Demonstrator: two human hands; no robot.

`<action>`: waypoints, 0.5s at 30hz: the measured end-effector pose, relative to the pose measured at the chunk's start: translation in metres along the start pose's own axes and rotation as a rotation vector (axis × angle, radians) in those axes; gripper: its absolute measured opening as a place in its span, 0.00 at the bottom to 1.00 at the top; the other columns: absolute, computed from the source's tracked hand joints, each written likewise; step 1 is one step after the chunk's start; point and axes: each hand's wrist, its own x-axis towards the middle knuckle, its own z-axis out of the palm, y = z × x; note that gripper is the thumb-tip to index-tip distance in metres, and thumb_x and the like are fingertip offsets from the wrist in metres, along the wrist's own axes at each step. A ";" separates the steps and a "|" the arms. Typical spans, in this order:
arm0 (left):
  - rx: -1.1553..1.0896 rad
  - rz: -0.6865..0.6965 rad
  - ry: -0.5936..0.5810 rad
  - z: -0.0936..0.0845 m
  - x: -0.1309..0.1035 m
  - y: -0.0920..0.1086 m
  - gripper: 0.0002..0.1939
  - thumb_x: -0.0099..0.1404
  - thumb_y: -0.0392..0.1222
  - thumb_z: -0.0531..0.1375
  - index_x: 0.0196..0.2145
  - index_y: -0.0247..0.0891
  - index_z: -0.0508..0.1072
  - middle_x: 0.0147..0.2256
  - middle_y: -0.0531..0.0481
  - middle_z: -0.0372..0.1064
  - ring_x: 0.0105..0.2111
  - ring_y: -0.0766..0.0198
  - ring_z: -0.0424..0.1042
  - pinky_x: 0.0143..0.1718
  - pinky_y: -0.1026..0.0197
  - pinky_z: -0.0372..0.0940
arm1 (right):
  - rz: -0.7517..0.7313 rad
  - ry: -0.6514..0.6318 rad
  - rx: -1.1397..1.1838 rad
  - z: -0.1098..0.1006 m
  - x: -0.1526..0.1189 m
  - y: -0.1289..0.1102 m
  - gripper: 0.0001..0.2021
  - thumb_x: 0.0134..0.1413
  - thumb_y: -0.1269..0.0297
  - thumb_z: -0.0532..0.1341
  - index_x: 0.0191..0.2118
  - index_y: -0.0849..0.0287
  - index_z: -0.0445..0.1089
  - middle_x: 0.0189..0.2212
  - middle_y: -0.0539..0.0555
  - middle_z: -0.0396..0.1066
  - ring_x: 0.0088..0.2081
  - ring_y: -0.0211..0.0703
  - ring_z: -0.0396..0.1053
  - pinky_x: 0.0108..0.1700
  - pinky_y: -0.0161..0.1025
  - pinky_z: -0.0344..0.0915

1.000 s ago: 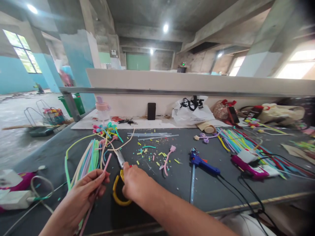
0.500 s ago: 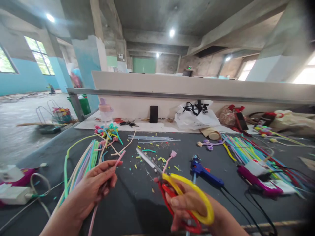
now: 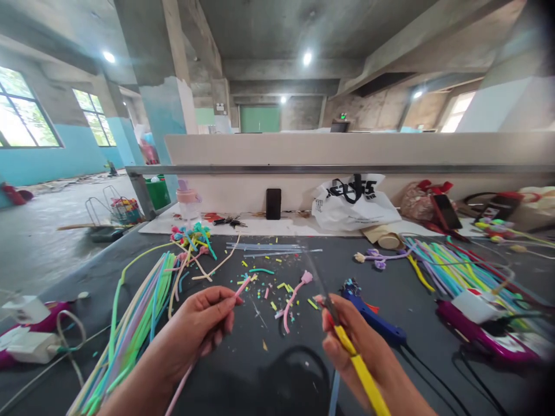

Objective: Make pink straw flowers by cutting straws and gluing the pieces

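Observation:
My left hand (image 3: 211, 320) pinches a pink chenille stem (image 3: 243, 286). One end points up past the fingertips, and the long end trails below the palm. In my right hand (image 3: 353, 335) are scissors with yellow and red handles (image 3: 363, 375), turned edge-on, blades up; whether the blades are parted I cannot tell. Between the hands lies a short pink stem with a flower-like tip (image 3: 299, 292), amid small yellow, pink and teal clippings (image 3: 281, 287). A blue glue gun (image 3: 377, 316) rests just beyond my right hand, partly covered by it.
Bundles of coloured chenille stems lie left (image 3: 134, 323) and right (image 3: 446, 266). Clear glue sticks (image 3: 269, 248) lie further back. Purple power strips (image 3: 472, 335) with white plugs flank the work area. A phone (image 3: 273, 204), a white bag (image 3: 353, 202) and a bottle (image 3: 189, 202) stand at the back.
My left hand has moved right with the pink stem. The scissors have swung from a broad side view to edge-on and upright, moving right, away from the short flower-tipped stem.

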 end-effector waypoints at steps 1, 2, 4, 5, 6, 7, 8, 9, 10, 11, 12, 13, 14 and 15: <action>-0.028 0.008 -0.012 0.002 0.000 -0.002 0.15 0.55 0.51 0.60 0.33 0.36 0.68 0.19 0.56 0.63 0.12 0.78 0.53 0.11 0.74 0.40 | -0.010 -0.006 -0.082 0.000 -0.002 0.004 0.21 0.54 0.55 0.55 0.53 0.51 0.56 0.33 0.53 0.65 0.29 0.39 0.65 0.31 0.33 0.64; -0.051 0.021 -0.026 0.004 0.000 -0.004 0.14 0.54 0.50 0.60 0.33 0.36 0.69 0.20 0.56 0.64 0.13 0.78 0.54 0.12 0.74 0.40 | -0.007 -0.038 -0.119 0.001 -0.004 0.007 0.21 0.54 0.56 0.54 0.54 0.51 0.55 0.34 0.54 0.66 0.30 0.40 0.66 0.32 0.34 0.65; -0.067 0.054 -0.051 0.009 0.000 -0.007 0.14 0.55 0.49 0.60 0.32 0.35 0.69 0.19 0.56 0.64 0.13 0.79 0.52 0.12 0.73 0.40 | 0.016 -0.154 -0.100 0.007 -0.009 0.008 0.22 0.56 0.57 0.52 0.56 0.53 0.52 0.34 0.54 0.67 0.32 0.40 0.67 0.34 0.34 0.65; -0.063 0.067 -0.055 0.010 0.000 -0.008 0.14 0.55 0.49 0.60 0.32 0.34 0.69 0.18 0.56 0.63 0.12 0.79 0.51 0.13 0.73 0.40 | 0.029 -0.219 -0.076 0.011 -0.012 0.007 0.22 0.57 0.57 0.51 0.56 0.54 0.51 0.34 0.54 0.67 0.33 0.40 0.67 0.34 0.34 0.65; -0.060 0.072 -0.055 0.012 0.000 -0.008 0.15 0.55 0.50 0.60 0.32 0.34 0.69 0.17 0.56 0.62 0.12 0.79 0.50 0.13 0.73 0.40 | 0.033 -0.270 -0.056 0.015 -0.015 0.004 0.22 0.57 0.58 0.51 0.56 0.54 0.51 0.34 0.54 0.68 0.33 0.40 0.67 0.34 0.33 0.65; -0.057 0.072 -0.052 0.014 0.000 -0.008 0.15 0.55 0.50 0.60 0.32 0.34 0.69 0.16 0.57 0.62 0.12 0.79 0.49 0.13 0.73 0.40 | 0.030 -0.305 -0.047 0.019 -0.017 0.000 0.21 0.57 0.58 0.51 0.56 0.54 0.52 0.35 0.54 0.68 0.33 0.39 0.67 0.35 0.33 0.65; -0.058 0.070 -0.046 0.015 -0.001 -0.007 0.15 0.55 0.50 0.60 0.32 0.34 0.70 0.15 0.57 0.61 0.12 0.79 0.49 0.13 0.72 0.39 | 0.021 -0.313 -0.050 0.022 -0.019 -0.003 0.21 0.57 0.58 0.51 0.55 0.54 0.53 0.36 0.54 0.68 0.33 0.39 0.67 0.36 0.34 0.65; -0.063 0.069 -0.041 0.016 -0.002 -0.006 0.16 0.55 0.51 0.60 0.32 0.34 0.70 0.15 0.57 0.61 0.12 0.79 0.49 0.13 0.72 0.39 | 0.009 -0.305 -0.056 0.024 -0.021 -0.006 0.21 0.56 0.58 0.52 0.55 0.55 0.55 0.36 0.55 0.68 0.34 0.40 0.67 0.36 0.34 0.65; -0.074 0.073 -0.032 0.018 -0.004 -0.004 0.16 0.54 0.51 0.60 0.32 0.34 0.70 0.15 0.57 0.61 0.12 0.79 0.49 0.13 0.72 0.39 | 0.000 -0.293 -0.062 0.026 -0.022 -0.008 0.21 0.55 0.58 0.53 0.55 0.55 0.56 0.37 0.56 0.68 0.35 0.40 0.68 0.37 0.34 0.65; -0.086 0.080 -0.024 0.019 -0.005 -0.003 0.16 0.54 0.51 0.60 0.32 0.34 0.70 0.15 0.57 0.61 0.12 0.79 0.49 0.13 0.72 0.38 | -0.007 -0.281 -0.066 0.028 -0.022 -0.009 0.21 0.55 0.58 0.53 0.54 0.55 0.56 0.38 0.56 0.68 0.35 0.41 0.68 0.38 0.34 0.65; -0.096 0.091 -0.018 0.020 -0.006 -0.001 0.16 0.53 0.51 0.60 0.32 0.34 0.70 0.15 0.57 0.60 0.12 0.79 0.49 0.13 0.72 0.38 | -0.009 -0.267 -0.072 0.031 -0.023 -0.009 0.21 0.55 0.58 0.53 0.54 0.55 0.57 0.38 0.56 0.69 0.35 0.41 0.68 0.38 0.34 0.65; -0.103 0.103 -0.014 0.021 -0.007 0.000 0.16 0.53 0.51 0.61 0.31 0.34 0.70 0.15 0.57 0.60 0.12 0.79 0.48 0.13 0.72 0.38 | -0.009 -0.249 -0.081 0.033 -0.023 -0.007 0.21 0.55 0.57 0.53 0.54 0.56 0.57 0.38 0.57 0.69 0.35 0.41 0.68 0.38 0.35 0.65; -0.104 0.113 -0.014 0.022 -0.008 0.001 0.16 0.53 0.51 0.60 0.31 0.34 0.70 0.14 0.57 0.60 0.11 0.79 0.48 0.14 0.72 0.38 | -0.011 -0.230 -0.087 0.036 -0.024 -0.005 0.22 0.54 0.57 0.53 0.54 0.56 0.57 0.38 0.57 0.69 0.35 0.41 0.68 0.38 0.35 0.65; -0.100 0.118 -0.015 0.022 -0.008 0.002 0.15 0.53 0.51 0.60 0.30 0.34 0.70 0.14 0.57 0.59 0.11 0.79 0.47 0.14 0.71 0.38 | -0.015 -0.214 -0.092 0.039 -0.025 -0.003 0.22 0.54 0.57 0.53 0.54 0.56 0.57 0.38 0.57 0.68 0.35 0.41 0.68 0.39 0.35 0.65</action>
